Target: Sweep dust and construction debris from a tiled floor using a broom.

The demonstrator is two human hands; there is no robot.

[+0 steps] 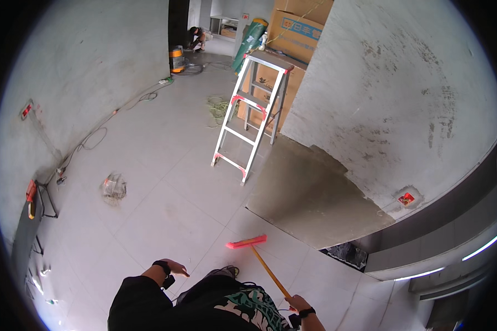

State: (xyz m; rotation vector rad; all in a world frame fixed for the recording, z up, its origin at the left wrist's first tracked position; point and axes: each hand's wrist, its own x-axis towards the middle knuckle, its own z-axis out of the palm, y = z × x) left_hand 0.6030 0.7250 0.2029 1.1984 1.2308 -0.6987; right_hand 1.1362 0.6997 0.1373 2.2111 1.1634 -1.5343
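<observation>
My right hand (297,303) grips the yellow handle (269,272) of a broom near its upper end. The broom's pink-red head (247,241) rests on the pale tile floor (190,231), ahead of my shoe (233,271). My left hand (177,267) hangs over the floor at my other side, holding nothing, its fingers extended. Dark bands circle both wrists. A small plastic-looking bag or wrapper (114,187) lies with dirt on the tiles, ahead and to the left.
An aluminium stepladder (254,107) stands ahead by cardboard boxes (294,35) and a green roll (250,43). Cables (91,138) run along the left wall, near a low grey bench (25,236). Fresh-looking grey mortar (314,198) coats the lower right wall. A person (197,38) crouches far back.
</observation>
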